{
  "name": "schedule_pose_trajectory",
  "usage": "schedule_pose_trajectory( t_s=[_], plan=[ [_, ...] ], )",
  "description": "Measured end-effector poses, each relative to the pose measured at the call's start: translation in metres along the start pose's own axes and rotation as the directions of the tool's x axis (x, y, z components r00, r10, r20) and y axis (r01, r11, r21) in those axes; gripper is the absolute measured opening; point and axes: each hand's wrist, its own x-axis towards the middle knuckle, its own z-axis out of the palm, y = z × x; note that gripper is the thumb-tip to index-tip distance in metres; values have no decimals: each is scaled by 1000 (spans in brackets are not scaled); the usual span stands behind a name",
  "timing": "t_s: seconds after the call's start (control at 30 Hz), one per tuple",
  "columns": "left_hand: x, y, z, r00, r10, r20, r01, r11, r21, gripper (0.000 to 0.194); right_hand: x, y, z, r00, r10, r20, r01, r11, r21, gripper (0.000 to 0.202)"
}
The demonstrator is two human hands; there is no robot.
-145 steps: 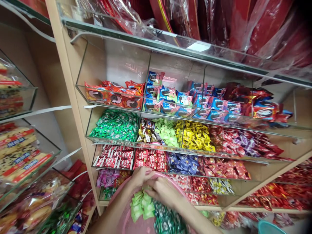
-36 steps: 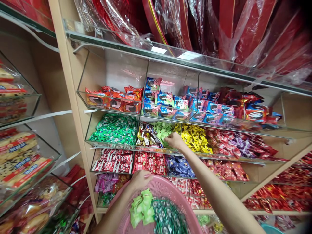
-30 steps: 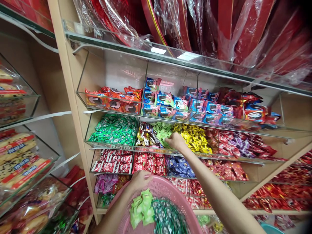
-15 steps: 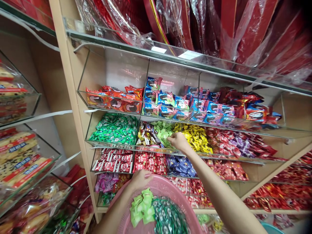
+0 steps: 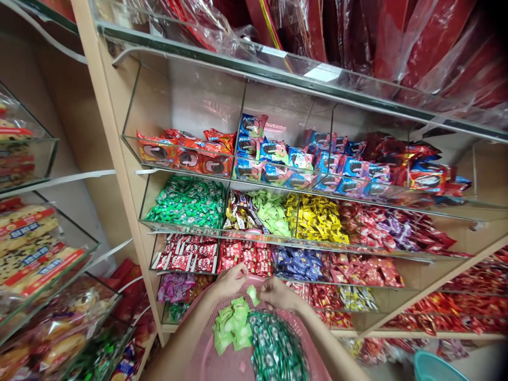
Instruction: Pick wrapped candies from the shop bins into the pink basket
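My left hand [image 5: 231, 279] grips the far rim of a pink basket [image 5: 203, 361] held low in front of the shelves. My right hand [image 5: 279, 294] hovers over the basket and pinches one light green candy [image 5: 251, 294] between the two hands. Inside the basket, a small pile of light green candies [image 5: 233, 329] lies beside a heap of dark green candies [image 5: 274, 353]. Above, a glass shelf compartment [image 5: 273, 212] holds more light green candies.
Glass shelves carry orange cookie packs [image 5: 182, 154], blue cookie packs [image 5: 280, 160], dark green candies [image 5: 187, 203], yellow candies [image 5: 318, 219] and red packs [image 5: 244, 257]. Biscuit packs [image 5: 32, 241] fill the left shelves. A teal basket [image 5: 436, 369] sits at bottom right.
My right hand has come down from the light green candy compartment to just over the basket, with one light green candy in its fingers. My left hand stays on the basket rim.
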Motion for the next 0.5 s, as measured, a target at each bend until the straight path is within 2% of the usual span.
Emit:
schedule_pose_trajectory(
  t_s=[0.07,0.13,0.5],
  plan=[
    [1,-1,0,1000,-1,13,1,1000,10,27,10,22,12,996,70,-57,-69,997,21,22],
    [3,-2,-1,999,6,41,-7,1000,24,26,17,33,20,990,115,-79,-111,992,54,23],
    [6,-13,0,989,87,116,-94,994,56,28,19,50,37,985,76,-152,-36,968,248,22]
  ],
)
